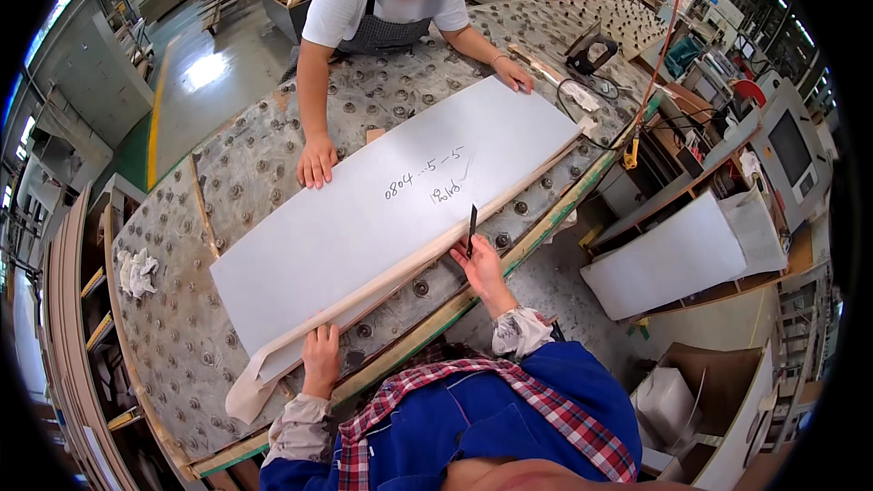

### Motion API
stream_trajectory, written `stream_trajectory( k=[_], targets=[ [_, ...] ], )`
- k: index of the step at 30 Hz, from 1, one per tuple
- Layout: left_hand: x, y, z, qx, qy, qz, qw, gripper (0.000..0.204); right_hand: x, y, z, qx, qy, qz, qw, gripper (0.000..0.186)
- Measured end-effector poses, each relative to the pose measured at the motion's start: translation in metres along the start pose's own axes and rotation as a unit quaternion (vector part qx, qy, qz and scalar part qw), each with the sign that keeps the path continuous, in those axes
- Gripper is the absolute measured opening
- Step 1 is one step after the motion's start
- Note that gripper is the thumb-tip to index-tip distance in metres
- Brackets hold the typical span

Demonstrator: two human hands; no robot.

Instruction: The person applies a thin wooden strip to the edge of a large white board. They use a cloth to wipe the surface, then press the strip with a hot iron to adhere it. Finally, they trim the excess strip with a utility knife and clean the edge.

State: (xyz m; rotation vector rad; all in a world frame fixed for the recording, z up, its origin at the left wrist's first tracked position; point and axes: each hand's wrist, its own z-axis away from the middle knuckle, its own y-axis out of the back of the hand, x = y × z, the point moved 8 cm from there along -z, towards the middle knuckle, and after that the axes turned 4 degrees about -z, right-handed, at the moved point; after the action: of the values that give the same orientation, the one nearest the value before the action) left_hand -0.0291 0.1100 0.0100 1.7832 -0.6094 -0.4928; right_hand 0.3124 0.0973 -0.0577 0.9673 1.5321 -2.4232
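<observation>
A long white panel [364,209] with handwriting on it lies slantwise across the table. A pale beige sheet [400,265] runs along its near edge, and its loose end hangs past the panel's near left corner. My left hand [321,361] is closed at this near edge, fingertips on the sheet; its thumb is hidden. My right hand [482,271] grips a slim black tool [472,229] with a pointed upper end, pen or knife I cannot tell. Its fingers touch the same edge farther right. Opposite, a co-worker's two hands [317,160] rest on the panel's far edge.
Many round metal studs cover the grey table [264,191]. A crumpled white cloth [136,273] lies at its left. A dark tool with a cable [591,53] sits at the far right. An orange-red cord [675,18] hangs there. A control cabinet [789,150] and cartons stand at right.
</observation>
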Motion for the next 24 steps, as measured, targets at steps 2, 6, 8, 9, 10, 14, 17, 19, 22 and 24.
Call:
stream_trajectory(
  k=[2,6,8,9,10,14,17,19,22,24],
  targets=[
    [-0.004,0.010,0.000,-0.068,0.002,0.021,0.997,0.025,-0.007,-0.014,0.013,-0.011,0.001,-0.002,1.000,0.014],
    [-0.012,0.072,-0.013,-0.055,-0.022,0.076,0.995,0.029,-0.041,-0.055,0.038,-0.062,0.035,-0.020,0.997,0.012],
    [-0.017,0.106,-0.024,-0.043,-0.029,0.130,0.990,0.033,-0.056,-0.078,0.048,-0.082,0.074,0.001,0.994,0.012],
    [-0.021,0.121,-0.029,-0.035,-0.029,0.158,0.986,0.034,-0.063,-0.089,0.051,-0.097,0.092,0.000,0.991,0.013],
    [-0.023,0.134,-0.036,-0.029,-0.037,0.170,0.984,0.035,-0.067,-0.099,0.053,-0.105,0.107,-0.006,0.989,0.013],
    [-0.046,0.171,-0.065,-0.029,-0.019,0.224,0.974,0.035,-0.069,-0.137,0.050,-0.124,0.169,0.041,0.977,0.014],
    [-0.068,0.183,-0.082,-0.076,0.013,0.233,0.969,0.032,-0.071,-0.164,0.043,-0.166,0.214,0.089,0.958,0.017],
    [-0.086,0.182,-0.093,-0.110,0.046,0.256,0.959,0.031,-0.074,-0.181,0.038,-0.203,0.241,0.113,0.942,0.014],
    [-0.110,0.186,-0.108,-0.104,0.092,0.304,0.942,0.030,-0.076,-0.204,0.027,-0.233,0.254,0.129,0.930,0.013],
    [-0.119,0.193,-0.121,-0.067,0.102,0.360,0.925,0.030,-0.080,-0.218,0.016,-0.253,0.265,0.132,0.921,0.014]
  ],
)
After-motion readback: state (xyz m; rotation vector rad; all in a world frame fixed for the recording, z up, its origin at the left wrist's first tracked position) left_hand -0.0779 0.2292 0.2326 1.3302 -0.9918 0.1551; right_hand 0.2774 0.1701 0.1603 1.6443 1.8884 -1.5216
